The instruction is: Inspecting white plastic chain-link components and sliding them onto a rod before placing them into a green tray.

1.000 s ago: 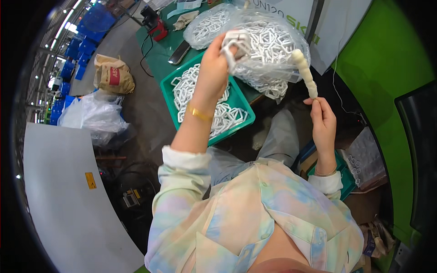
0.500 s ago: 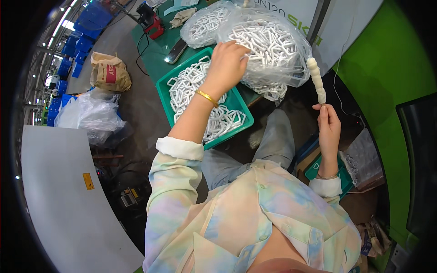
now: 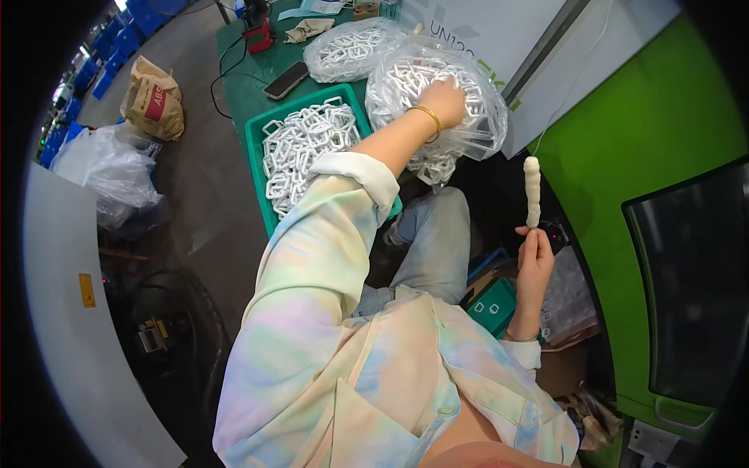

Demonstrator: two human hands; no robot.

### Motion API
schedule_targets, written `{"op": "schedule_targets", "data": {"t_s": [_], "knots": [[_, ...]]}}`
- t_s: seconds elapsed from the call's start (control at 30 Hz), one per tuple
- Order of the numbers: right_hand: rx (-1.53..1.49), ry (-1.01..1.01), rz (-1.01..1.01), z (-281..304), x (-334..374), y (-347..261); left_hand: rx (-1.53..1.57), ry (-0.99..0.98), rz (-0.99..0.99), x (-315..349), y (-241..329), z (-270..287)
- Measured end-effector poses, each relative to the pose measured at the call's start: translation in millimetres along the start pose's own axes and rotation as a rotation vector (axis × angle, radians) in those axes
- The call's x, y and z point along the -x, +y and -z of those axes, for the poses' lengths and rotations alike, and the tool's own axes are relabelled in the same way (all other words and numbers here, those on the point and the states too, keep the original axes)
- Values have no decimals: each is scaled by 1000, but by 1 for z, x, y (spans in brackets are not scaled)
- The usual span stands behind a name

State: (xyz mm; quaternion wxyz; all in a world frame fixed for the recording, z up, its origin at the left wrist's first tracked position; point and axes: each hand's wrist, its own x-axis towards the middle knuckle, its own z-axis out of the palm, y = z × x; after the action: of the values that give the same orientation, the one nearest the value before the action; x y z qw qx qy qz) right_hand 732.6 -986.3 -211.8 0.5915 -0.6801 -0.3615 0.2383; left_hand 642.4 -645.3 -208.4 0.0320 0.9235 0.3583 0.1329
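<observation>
My left hand [image 3: 443, 103], a yellow bracelet at its wrist, dips into a clear plastic bag [image 3: 491, 132] of white angular plastic links [image 3: 406, 84]. Its fingers look curled down among the links; the tips are hidden, so what they grip cannot be made out. Out to the right, my right hand [image 3: 536, 261] pinches the lower end of a knobbly off-white stick [image 3: 532, 189], which stands upright. A green tray [image 3: 255, 160] heaped with the same kind of links lies under and left of my left forearm.
A second bag of links [image 3: 347, 51], a phone [image 3: 286, 80] and a red-and-black device [image 3: 257, 35] lie on the green table [image 3: 238, 86]. A smaller green tray [image 3: 493, 304] holds a few links beside my right forearm. Left are a paper sack [image 3: 154, 101] and plastic bags [image 3: 109, 175].
My left hand has moved right, from over the tray's edge into the bag of links. My right hand has come lower in view, still holding the stick, and the whole view has shifted.
</observation>
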Motion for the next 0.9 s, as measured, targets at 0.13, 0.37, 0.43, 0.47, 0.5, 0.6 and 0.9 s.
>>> {"op": "schedule_targets", "data": {"t_s": [0.13, 0.37, 0.43, 0.47, 0.5, 0.6, 0.9], "knots": [[-22, 13, 3, 10, 8, 6, 24, -68, -188, -3, 1, -15], [-45, -7, -48, 13, 11, 14, -223, -67, 161, 13, -32, 29], [-55, -6, -52, 12, 8, 12, -261, -143, 181, 10, -31, 31], [-62, -7, -53, 11, 6, 12, -297, -216, 203, 9, -31, 32], [-61, -5, -56, 10, 5, 12, -297, -219, 200, 10, -27, 33], [-30, -8, -72, 7, 1, 18, -319, -206, 49, 27, -14, 29], [-27, -32, -135, -4, -20, 35, -158, 32, -15, 39, -40, 32]]}}
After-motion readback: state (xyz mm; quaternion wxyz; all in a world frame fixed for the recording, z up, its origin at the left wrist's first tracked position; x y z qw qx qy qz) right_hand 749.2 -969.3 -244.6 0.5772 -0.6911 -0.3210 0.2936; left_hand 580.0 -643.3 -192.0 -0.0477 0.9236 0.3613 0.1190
